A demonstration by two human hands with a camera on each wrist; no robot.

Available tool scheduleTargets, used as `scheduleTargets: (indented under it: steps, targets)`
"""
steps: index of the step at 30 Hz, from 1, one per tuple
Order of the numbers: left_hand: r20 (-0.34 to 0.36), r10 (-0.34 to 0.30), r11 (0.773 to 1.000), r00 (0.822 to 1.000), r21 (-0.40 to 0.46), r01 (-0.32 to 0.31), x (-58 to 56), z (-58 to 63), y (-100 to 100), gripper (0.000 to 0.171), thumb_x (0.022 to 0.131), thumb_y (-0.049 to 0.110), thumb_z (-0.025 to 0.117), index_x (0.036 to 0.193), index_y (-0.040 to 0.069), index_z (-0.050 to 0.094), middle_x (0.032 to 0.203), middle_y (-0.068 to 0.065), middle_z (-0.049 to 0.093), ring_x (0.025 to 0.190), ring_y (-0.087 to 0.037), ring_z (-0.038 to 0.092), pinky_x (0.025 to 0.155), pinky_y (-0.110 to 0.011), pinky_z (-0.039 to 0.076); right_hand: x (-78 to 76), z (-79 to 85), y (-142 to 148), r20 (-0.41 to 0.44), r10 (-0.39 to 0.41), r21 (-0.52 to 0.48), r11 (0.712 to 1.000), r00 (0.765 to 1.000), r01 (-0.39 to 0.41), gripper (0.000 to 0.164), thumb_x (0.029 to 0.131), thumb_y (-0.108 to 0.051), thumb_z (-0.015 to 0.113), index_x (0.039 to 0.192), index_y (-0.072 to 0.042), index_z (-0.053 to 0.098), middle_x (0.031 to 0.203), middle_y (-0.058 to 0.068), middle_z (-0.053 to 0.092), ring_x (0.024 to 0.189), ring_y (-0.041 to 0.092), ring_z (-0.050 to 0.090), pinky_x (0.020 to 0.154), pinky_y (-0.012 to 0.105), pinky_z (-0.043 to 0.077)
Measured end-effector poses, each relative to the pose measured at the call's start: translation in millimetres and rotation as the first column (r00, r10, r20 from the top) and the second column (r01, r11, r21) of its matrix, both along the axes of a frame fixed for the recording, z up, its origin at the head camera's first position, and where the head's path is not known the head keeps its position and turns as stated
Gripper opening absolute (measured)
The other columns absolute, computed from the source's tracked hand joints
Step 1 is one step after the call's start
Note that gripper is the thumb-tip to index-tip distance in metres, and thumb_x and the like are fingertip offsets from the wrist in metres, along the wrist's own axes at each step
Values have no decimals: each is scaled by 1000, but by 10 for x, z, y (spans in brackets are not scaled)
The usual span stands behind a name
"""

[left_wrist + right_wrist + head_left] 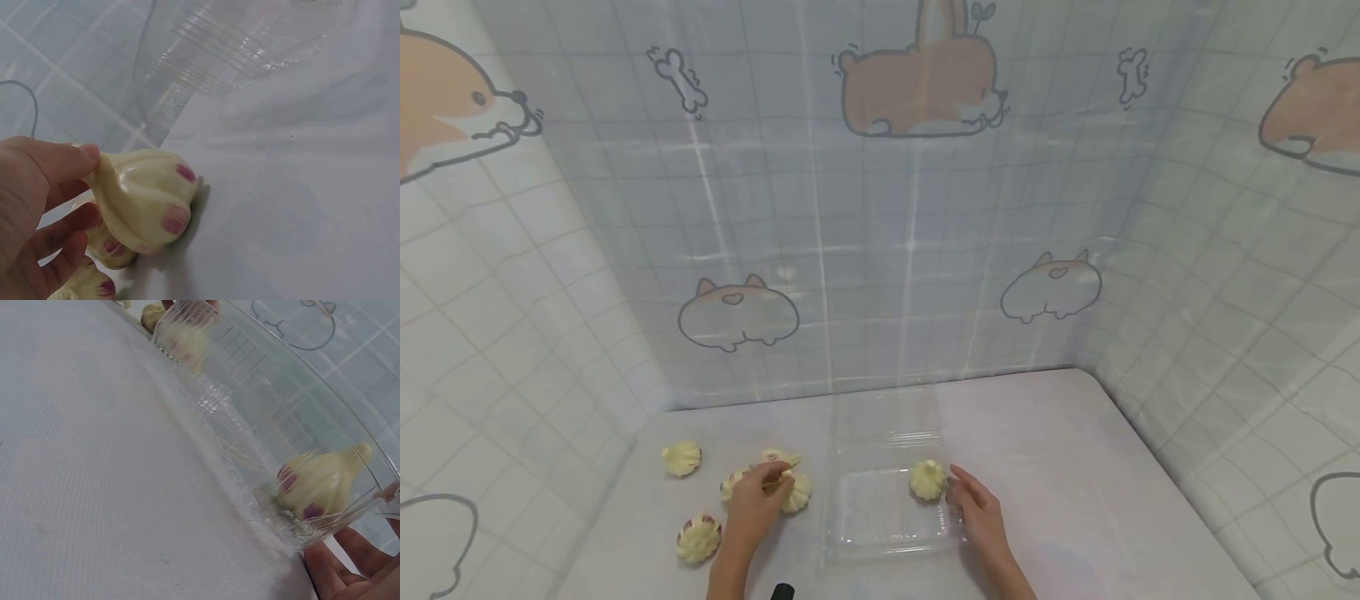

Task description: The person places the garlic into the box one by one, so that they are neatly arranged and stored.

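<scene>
My left hand [756, 500] pinches a pale garlic bulb [147, 200] with purple patches by its stem, left of the clear plastic clamshell box [872, 515]. More garlic lies beside and behind this hand, partly hidden by it. The box stands with its lid [886, 417] folded back toward the wall. One garlic bulb [928, 481] sits inside at the box's right end, stem up. At that end my right hand [981, 517] holds the box's edge, fingers [359, 553] close against the outside of its wall.
Farther left on the white table [1075, 467] lie a garlic bulb [682, 458] at the back and another garlic bulb [699, 539] nearer the front. Patterned curtains [910, 217] enclose the table behind and at both sides. A small black object [782, 592] shows at the bottom edge.
</scene>
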State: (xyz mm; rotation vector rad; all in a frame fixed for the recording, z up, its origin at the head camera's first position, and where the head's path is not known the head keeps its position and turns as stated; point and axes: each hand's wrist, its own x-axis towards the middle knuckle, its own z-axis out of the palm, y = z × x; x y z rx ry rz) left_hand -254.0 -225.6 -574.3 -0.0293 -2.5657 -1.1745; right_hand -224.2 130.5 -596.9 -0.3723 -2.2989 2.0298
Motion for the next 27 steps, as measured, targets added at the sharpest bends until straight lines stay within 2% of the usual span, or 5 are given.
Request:
scheduleTargets:
  steps: [8, 14, 18, 22, 27]
  targets:
    - [38, 31, 999, 999, 27, -32, 13, -28, 11, 20, 83, 14, 78, 101, 6, 72, 95, -3, 70, 90, -21, 66, 80, -40, 52, 7, 3, -10, 28, -2, -8, 1000, 1000, 2, 37, 100, -17, 50, 135, -13, 57, 134, 17, 56, 111, 28, 60, 89, 41, 50]
    - [-64, 8, 998, 998, 57, -4, 4, 22, 27, 17, 80, 7, 80, 95, 6, 73, 93, -3, 70, 86, -20, 65, 73, -30, 54, -12, -3, 2, 17, -1, -21, 1000, 1000, 1, 38, 98, -15, 49, 136, -12, 56, 132, 16, 58, 105, 25, 62, 85, 38, 51]
    - [-103, -2, 999, 995, 51, 8, 13, 84, 38, 16, 79, 7, 81, 94, 8, 74, 94, -2, 69, 86, -19, 64, 71, -28, 54, -20, -12, -3, 20, -2, -19, 1000, 1000, 2, 39, 98, -15, 49, 136, -13, 56, 131, 14, 59, 103, 23, 63, 84, 37, 51]
    - [-123, 0, 999, 992, 50, 6, 25, 165, 84, 16, 79, 8, 81, 94, 12, 75, 95, 0, 69, 90, -20, 63, 75, -32, 55, -13, -5, -12, 18, -1, -10, 1000, 1000, 1, 38, 98, -16, 50, 136, -12, 56, 130, 15, 59, 103, 24, 63, 85, 38, 51]
    - [-107, 5, 995, 994, 96, 5, 66, 314, 207, 18, 80, 9, 80, 97, 12, 75, 96, 2, 70, 94, -18, 62, 80, -35, 53, -9, 9, -11, 11, 2, -17, 1000, 1000, -1, 38, 98, -15, 50, 136, -11, 56, 130, 15, 59, 102, 23, 62, 83, 35, 51]
